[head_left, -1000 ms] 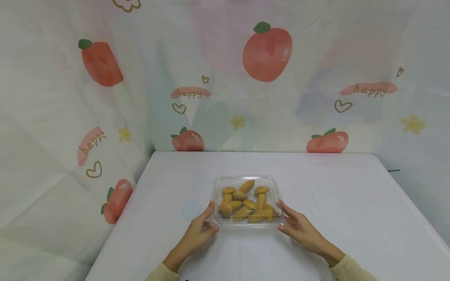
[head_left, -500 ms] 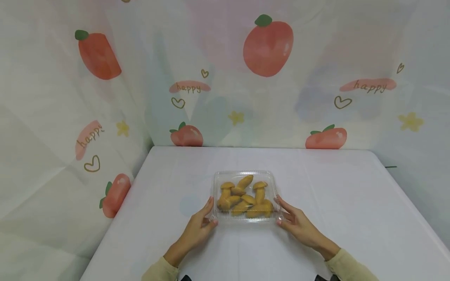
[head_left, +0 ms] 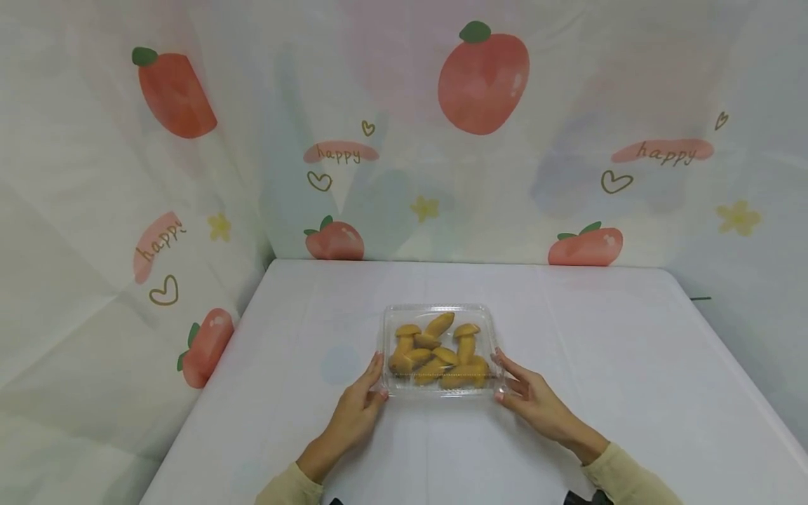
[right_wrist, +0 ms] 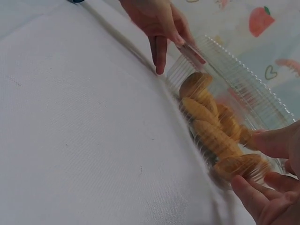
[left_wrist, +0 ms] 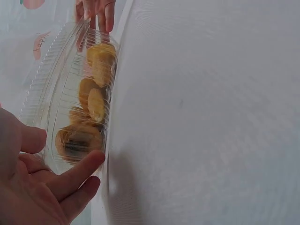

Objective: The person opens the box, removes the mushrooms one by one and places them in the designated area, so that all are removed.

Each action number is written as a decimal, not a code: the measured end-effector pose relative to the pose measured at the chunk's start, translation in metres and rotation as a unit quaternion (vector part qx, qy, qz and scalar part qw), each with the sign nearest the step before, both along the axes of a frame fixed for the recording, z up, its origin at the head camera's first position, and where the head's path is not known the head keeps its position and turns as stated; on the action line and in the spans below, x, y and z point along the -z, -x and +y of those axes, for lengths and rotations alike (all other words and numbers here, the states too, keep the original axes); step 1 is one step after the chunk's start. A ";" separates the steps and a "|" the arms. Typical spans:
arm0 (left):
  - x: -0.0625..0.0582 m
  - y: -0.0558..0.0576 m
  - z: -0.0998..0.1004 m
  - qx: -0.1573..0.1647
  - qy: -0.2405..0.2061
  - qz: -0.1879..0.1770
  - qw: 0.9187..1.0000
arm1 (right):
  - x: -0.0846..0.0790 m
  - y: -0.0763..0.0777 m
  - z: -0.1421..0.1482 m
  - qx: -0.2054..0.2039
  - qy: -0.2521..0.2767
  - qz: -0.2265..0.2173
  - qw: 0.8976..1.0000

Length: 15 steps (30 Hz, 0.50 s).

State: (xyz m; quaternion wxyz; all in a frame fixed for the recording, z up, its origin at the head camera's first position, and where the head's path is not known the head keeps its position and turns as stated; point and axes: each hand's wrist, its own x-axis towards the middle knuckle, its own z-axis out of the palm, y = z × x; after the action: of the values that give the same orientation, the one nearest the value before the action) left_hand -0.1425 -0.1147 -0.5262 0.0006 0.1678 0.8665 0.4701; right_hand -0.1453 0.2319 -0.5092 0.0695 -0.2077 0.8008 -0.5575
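Observation:
A clear plastic clamshell box [head_left: 442,307] with its lid down rests on the white table, holding several yellow-brown mushrooms [head_left: 466,344]. My left hand [head_left: 353,415] grips the box's left front corner. On the opposite side, my right hand [head_left: 539,407] holds the right front corner. The left wrist view has the left thumb [left_wrist: 33,139] at the box's rim, with fingers spread along the side wall below. A similar hold shows in the right wrist view, where the right thumb [right_wrist: 272,142] lies against the rim and the fingers sit lower.
White cloth covers the table [head_left: 600,337] around the box. Behind it and to the left hangs a pale backdrop [head_left: 404,91] printed with red fruit, hearts and "happy" labels. Small dark objects [head_left: 587,498] show at the bottom edge of the head view.
The head view has tilted down slightly, so the whole scene sits a little higher. Both hands keep their hold, and the box stays in the same place on the table.

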 end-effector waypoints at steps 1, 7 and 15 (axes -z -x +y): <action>-0.001 0.000 0.001 -0.007 0.007 0.008 1.000 | 0.000 0.000 0.000 0.003 -0.004 0.000 1.000; 0.000 -0.002 0.005 -0.029 0.037 0.043 0.998 | 0.001 -0.001 0.000 0.017 -0.013 0.010 1.000; -0.002 -0.003 0.006 -0.042 0.042 0.063 0.996 | 0.011 -0.007 -0.008 0.043 0.024 0.046 0.998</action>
State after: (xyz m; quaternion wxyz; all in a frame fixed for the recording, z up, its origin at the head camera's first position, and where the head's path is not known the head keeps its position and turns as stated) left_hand -0.1400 -0.1084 -0.5243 -0.0661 0.1605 0.8901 0.4213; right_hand -0.1379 0.2242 -0.5204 0.0033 -0.2001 0.7976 -0.5691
